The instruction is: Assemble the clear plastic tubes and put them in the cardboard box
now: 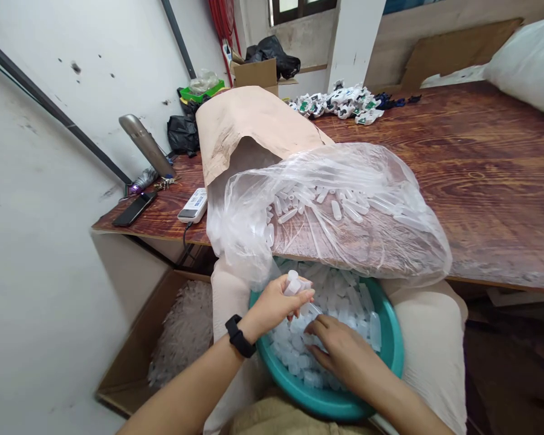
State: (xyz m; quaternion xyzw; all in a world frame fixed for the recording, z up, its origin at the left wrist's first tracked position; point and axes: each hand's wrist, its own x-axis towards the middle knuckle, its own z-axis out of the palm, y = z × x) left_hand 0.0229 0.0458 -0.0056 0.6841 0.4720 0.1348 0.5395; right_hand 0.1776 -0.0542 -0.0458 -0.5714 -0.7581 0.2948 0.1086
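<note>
1. Head view: the left hand (276, 306) is closed around a few translucent plastic tubes (292, 287), their ends showing above its fingers.
2. Just beside it, lower and to its right, the right hand (338, 345) is half curled, its fingers among the loose pieces (290, 356); whether it grips one, I cannot tell.
3. Directly beneath both hands is the teal basin (395, 338), filled with these translucent pieces.
4. Beyond the hands, a clear plastic bag (390, 248) with more tubes (336, 210) lies on the wooden table (494, 199).
5. Left of the left hand, lower down, stands a cardboard box (127, 356) of small pale pieces (185, 332).
</note>
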